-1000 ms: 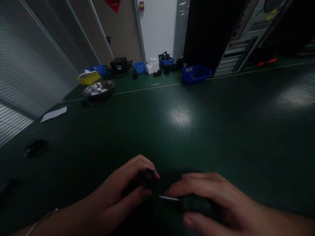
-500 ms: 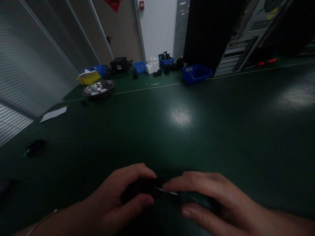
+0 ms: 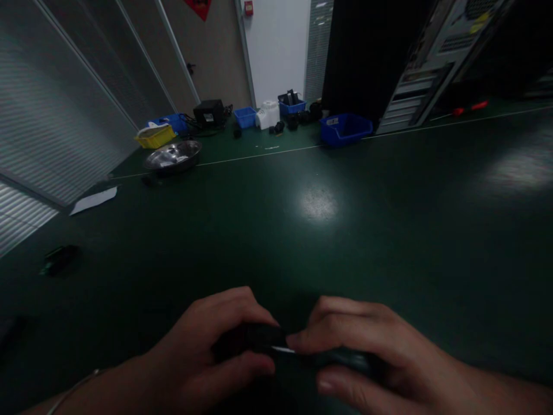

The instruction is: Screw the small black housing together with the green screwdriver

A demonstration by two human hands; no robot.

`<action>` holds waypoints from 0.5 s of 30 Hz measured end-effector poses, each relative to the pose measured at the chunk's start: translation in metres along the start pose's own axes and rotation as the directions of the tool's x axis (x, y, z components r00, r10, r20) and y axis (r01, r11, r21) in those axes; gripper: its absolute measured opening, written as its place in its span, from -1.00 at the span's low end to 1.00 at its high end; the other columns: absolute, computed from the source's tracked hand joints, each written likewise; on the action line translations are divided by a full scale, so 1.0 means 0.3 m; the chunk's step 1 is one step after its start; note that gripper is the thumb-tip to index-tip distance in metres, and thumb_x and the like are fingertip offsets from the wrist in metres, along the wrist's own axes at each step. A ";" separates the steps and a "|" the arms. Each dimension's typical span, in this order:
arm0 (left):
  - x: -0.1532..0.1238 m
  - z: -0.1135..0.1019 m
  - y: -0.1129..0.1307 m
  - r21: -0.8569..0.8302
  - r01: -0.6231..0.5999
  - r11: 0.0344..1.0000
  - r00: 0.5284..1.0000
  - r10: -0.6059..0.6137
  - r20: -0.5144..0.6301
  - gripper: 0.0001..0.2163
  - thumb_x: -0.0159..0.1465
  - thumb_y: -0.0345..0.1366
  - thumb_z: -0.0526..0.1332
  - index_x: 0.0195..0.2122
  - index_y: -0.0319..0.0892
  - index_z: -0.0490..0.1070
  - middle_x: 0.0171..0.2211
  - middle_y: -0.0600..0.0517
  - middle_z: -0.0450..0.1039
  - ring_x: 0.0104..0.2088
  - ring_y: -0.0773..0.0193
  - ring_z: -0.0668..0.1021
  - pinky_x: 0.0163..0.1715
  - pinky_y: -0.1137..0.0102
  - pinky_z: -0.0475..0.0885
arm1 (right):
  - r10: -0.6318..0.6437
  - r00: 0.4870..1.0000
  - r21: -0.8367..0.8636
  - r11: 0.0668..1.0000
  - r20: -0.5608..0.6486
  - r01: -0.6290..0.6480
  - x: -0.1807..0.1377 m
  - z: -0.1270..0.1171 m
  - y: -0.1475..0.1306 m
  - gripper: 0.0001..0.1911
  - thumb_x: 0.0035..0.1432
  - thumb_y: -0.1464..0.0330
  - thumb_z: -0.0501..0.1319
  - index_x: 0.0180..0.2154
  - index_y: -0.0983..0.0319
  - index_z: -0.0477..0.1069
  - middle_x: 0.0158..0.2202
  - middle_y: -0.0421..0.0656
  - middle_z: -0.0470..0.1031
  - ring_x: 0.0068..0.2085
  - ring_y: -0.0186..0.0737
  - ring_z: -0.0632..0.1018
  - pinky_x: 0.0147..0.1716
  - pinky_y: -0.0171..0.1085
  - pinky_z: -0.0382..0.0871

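At the bottom of the head view my left hand (image 3: pixel 207 351) is closed round a small black part (image 3: pixel 250 340). My right hand (image 3: pixel 367 357) grips a dark-handled tool (image 3: pixel 345 360) whose thin metal tip (image 3: pixel 283 350) touches the black part. Both hands meet low over the dark green table (image 3: pixel 319 230). The dim light hides the part's details. A thin bracelet shows on my left wrist.
At the far side stand a metal bowl (image 3: pixel 173 155), a yellow bin (image 3: pixel 155 137), blue bins (image 3: pixel 344 128), a black box (image 3: pixel 209 112), a white device (image 3: pixel 268 114) and a computer case (image 3: pixel 436 63). A red-handled screwdriver (image 3: pixel 464 108) lies far right. White paper (image 3: pixel 94 200) and a dark object (image 3: pixel 58 259) lie left.
My hands have drawn closer together. The tool's metal tip has slid toward the black part, so less of the shaft shows now.
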State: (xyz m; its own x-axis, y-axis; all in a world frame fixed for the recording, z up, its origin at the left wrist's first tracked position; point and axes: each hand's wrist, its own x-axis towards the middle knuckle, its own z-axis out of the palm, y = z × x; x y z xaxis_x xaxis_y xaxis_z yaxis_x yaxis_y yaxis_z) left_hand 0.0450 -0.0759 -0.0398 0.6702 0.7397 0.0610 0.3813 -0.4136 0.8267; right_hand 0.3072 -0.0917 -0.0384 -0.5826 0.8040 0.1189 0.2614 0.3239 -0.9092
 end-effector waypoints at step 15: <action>0.012 0.016 0.037 -0.311 0.254 0.916 0.933 -0.317 -0.171 -0.89 0.21 -0.29 0.33 -0.24 -0.09 0.58 -0.38 0.09 0.52 -0.40 0.29 0.49 -0.39 0.49 0.36 | -0.008 0.999 0.006 1.000 -0.040 0.008 0.001 0.009 0.007 -0.78 0.18 0.41 0.33 -0.13 0.05 0.58 -0.26 -0.21 0.67 -0.18 -0.19 0.66 -0.27 -0.41 0.54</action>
State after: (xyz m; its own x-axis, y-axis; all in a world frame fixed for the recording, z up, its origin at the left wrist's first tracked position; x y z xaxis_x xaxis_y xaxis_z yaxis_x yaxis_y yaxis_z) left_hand 0.0549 -0.0805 -0.0331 0.3956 0.9118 -0.1096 0.3214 -0.0257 0.9466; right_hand 0.3057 -0.0921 -0.0415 -0.5535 0.8207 0.1419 0.2524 0.3277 -0.9105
